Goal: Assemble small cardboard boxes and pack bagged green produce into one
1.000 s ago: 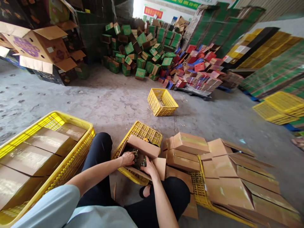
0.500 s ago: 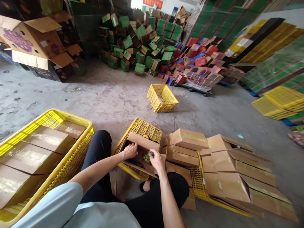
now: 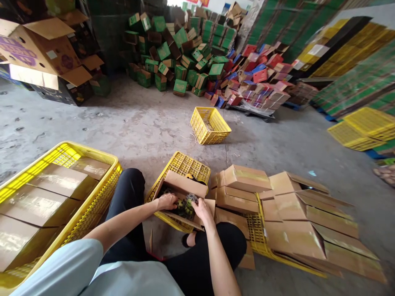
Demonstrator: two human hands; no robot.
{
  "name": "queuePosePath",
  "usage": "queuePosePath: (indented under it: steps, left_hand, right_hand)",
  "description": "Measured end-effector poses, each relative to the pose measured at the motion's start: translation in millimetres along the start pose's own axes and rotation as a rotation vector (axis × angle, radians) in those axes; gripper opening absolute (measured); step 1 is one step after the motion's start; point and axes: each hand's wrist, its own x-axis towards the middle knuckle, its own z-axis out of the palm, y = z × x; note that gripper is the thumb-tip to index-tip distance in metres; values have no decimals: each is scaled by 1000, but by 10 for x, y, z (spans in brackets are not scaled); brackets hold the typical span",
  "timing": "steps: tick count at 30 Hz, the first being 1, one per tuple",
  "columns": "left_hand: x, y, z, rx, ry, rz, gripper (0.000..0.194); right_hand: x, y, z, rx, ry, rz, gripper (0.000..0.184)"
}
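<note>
The right hand (image 3: 203,209) has its grip round a mottled, dark-green rounded piece (image 3: 191,200) in an open cardboard carton (image 3: 185,184); the left hand's (image 3: 167,201) grip I cannot tell. The carton's long axis slants far left to near right over a yellow crate (image 3: 189,165); fingers partly hide the piece.

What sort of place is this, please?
Probably a packing area in a warehouse: a large heap of green boxes, taped brown cartons and yellow plastic crates suggest it.

Carton (image 3: 184,183) on crate (image 3: 189,163), basket (image 3: 213,137) beyond
</note>
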Motion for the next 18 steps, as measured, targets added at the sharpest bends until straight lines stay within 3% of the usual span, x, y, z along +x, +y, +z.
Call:
queuePosePath:
  steps: [4, 8, 12, 15, 18]
  left_hand:
    - [20, 17, -32, 76, -45, -72, 48]
    - [66, 14, -40, 101, -36, -164, 41]
    - [107, -33, -38, 96, -23, -250, 38]
    - [109, -73, -47, 78, -23, -276, 38]
    - [80, -116, -64, 51, -25, -249, 37]
  right_hand:
    - [38, -71, 6, -38, -113, 18, 31]
    - [76, -132, 11, -16, -317, -28, 54]
    - [48, -180, 135, -89, -501, -104, 32]
    - [44, -247, 287, -165, -580, -133, 33]
    - [57, -303, 386, -214, -574, -147, 35]
